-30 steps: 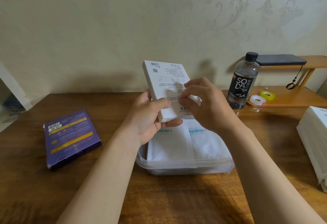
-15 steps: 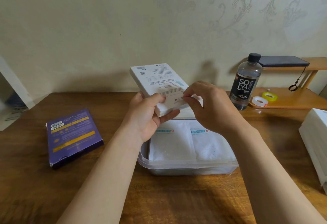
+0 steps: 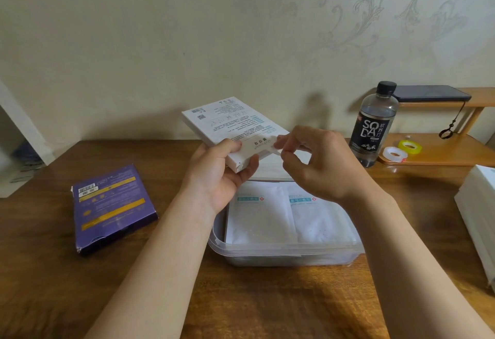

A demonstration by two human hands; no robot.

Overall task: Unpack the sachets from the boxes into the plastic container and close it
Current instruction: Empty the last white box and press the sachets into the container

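right now the white box (image 3: pixel 230 121) is held tilted above the far end of the plastic container (image 3: pixel 284 252). the left hand (image 3: pixel 214 178) grips its near, lower end, thumb on top and fingers underneath. the right hand (image 3: pixel 321 170) pinches the end flap (image 3: pixel 265 144) between thumb and fingertips, apparently to pull it open. two sachets (image 3: pixel 258 218) already lie side by side in the container, which has no lid on it.

the likely trouble is the flap: a hard tug on thin card could tear it or jerk the box out of the left hand's hold. since the flap end is the lower one, sachets could also slide out in a rush and land on the table (image 3: pixel 134 298) rather than inside. the soda bottle (image 3: pixel 376 124) stands near the right hand, where a wide pull could knock it.
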